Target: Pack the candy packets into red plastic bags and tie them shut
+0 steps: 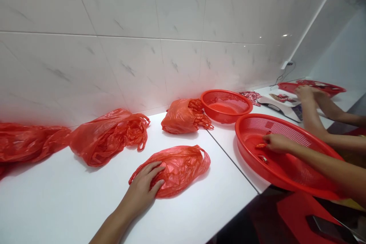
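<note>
My left hand rests with spread fingers on the near left part of a crumpled red plastic bag lying on the white table. Inside a large red plastic basket at the right, my right hand is closed, its fingertips pinching a small red-orange packet. Another small packet, partly silvery, lies on the basket floor just below. The rest of the basket's inside is partly covered by my right forearm.
Several filled red bags, one bag among them, lie along the tiled wall. Behind my basket stands a smaller red basket. At the far right, a co-worker's hands are beside a white scale and another red basket. A dark phone lies below the table edge.
</note>
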Demonstrator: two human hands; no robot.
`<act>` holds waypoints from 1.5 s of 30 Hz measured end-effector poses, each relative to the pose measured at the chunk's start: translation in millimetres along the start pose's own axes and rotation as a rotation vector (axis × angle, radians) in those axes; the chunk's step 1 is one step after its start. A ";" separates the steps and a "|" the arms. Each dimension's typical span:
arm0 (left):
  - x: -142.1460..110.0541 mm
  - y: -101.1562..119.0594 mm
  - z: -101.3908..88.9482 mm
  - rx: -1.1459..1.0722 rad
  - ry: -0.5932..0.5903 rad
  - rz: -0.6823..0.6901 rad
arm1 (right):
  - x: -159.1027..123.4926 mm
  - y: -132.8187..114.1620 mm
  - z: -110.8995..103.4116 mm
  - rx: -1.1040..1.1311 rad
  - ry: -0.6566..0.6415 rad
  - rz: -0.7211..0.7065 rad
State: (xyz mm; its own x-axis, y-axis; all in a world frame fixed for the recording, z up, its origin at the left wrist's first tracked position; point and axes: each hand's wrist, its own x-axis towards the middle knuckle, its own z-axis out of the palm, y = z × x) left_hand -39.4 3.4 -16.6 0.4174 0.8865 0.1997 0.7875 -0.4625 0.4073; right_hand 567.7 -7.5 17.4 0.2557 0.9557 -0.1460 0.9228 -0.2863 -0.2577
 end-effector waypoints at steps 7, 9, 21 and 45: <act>1.5 -6.2 3.8 0.009 -0.005 -0.001 | -17.4 8.2 -8.0 0.044 -0.173 0.022; 2.0 -8.2 4.9 0.009 -0.009 -0.002 | -18.9 13.3 -2.7 0.039 -0.142 0.073; 5.5 -8.5 5.8 0.046 -0.016 0.003 | -17.6 23.4 20.9 0.083 -0.178 0.150; 4.7 -9.0 7.0 0.050 -0.050 -0.038 | -35.7 -40.7 11.2 0.004 -0.271 -0.124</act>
State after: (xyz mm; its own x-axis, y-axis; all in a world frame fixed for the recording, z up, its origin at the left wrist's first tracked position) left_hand -41.4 11.7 -25.6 0.4082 0.9022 0.1393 0.8244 -0.4299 0.3681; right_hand 517.9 -30.8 22.4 0.0547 0.9302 -0.3631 0.9409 -0.1697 -0.2931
